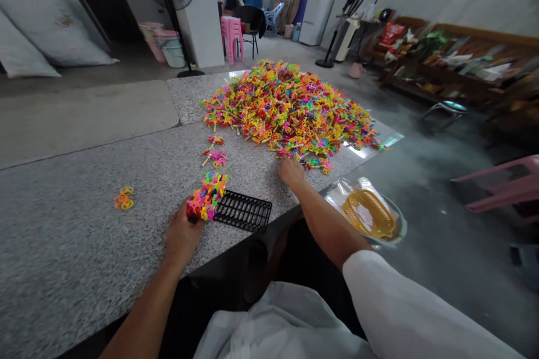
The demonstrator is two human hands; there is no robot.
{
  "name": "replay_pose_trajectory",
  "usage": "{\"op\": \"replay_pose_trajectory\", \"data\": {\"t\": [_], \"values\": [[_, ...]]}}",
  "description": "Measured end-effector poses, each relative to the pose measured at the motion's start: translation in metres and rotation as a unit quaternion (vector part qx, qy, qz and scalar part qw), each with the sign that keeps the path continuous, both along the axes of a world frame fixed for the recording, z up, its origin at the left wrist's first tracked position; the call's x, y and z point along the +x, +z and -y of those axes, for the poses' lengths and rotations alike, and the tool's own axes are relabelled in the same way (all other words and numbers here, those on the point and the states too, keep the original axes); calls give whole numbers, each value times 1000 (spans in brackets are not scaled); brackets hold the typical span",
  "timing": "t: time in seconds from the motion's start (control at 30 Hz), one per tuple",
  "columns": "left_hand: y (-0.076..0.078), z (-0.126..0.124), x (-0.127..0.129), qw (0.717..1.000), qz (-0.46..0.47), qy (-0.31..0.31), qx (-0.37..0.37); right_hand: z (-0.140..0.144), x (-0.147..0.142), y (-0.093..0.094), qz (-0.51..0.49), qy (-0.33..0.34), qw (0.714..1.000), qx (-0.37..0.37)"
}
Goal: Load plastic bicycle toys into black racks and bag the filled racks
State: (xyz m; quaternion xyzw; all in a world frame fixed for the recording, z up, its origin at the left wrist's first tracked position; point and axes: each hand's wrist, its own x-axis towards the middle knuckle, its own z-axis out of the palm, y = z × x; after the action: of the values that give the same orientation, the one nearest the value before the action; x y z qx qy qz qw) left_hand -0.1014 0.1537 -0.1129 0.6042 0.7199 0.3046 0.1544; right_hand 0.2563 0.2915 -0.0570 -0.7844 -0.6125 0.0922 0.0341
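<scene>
one black rack (pixel 243 211), left hand (pixel 182 234) grip holding its end, right hand (pixel 289 171) fingers in one pile (pixel 290 107).

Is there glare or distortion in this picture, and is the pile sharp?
Head view: daylight glares on the clear sheet beside the colourful pile, which is fairly sharp; the wide lens bends the table edges and walls.

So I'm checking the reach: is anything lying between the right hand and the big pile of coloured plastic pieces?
Nothing visible does. The right hand is already at the near edge of the pile of coloured plastic pieces, with only bare granite tabletop around it.
</scene>
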Motion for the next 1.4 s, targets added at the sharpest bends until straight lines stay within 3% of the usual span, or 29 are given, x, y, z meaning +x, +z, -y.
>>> {"op": "replay_pose_trajectory", "data": {"t": [0.07, 0.2, 0.27, 0.4, 0.53, 0.63, 0.7, 0.73, 0.83, 0.87, 0.9, 0.93, 1.07, 1.13, 1.23, 1.4], "values": [[0, 0, 0, 1000, 2, -2, 2, 9, -5, 0, 10, 41, 999, -9], [-2, 1, 1, 1000, 6, 5, 5, 41, -14, -3, 16, 190, 982, 10], [-4, 1, 2, 1000, 9, 7, 9, 55, -16, -6, 6, 221, 975, 26], [-5, 2, 2, 1000, 2, 5, 11, 64, -18, -13, -15, 137, 990, 33], [-4, 2, 2, 1000, -4, 2, 19, 53, -17, -16, -42, 74, 995, 50], [-4, 2, 3, 1000, 2, 4, 18, 39, -13, -15, -153, 31, 984, 81], [-4, 2, 3, 1000, 8, 4, 15, 30, -11, -12, -312, -40, 946, 74], [-4, 2, 3, 1000, 10, 4, 13, 26, -10, -10, -408, -78, 908, 56], [-5, 2, 3, 1000, 9, 7, 10, 22, -10, -5, -640, -143, 755, -28], [-5, 2, 3, 1000, 7, 7, 10, 23, -12, -5, -675, -144, 722, -51], [-5, 2, 3, 1000, 4, 9, 10, 25, -13, -5, -685, -137, 713, -64], [-5, 2, 3, 1000, 1, 11, 9, 27, -15, -5, -670, -127, 728, -64], [-6, 1, 3, 1000, -3, 10, 7, 37, -23, -13, -488, -37, 872, -2], [-6, 1, 3, 1000, -1, 6, 10, 38, -25, -16, -437, 7, 899, 7], [-5, 2, 3, 1000, 2, 1, 12, 36, -28, -17, -505, -6, 863, -21], [-3, 2, 4, 1000, 7, 4, -4, 36, -26, -11, -667, -75, 738, -67]]}}
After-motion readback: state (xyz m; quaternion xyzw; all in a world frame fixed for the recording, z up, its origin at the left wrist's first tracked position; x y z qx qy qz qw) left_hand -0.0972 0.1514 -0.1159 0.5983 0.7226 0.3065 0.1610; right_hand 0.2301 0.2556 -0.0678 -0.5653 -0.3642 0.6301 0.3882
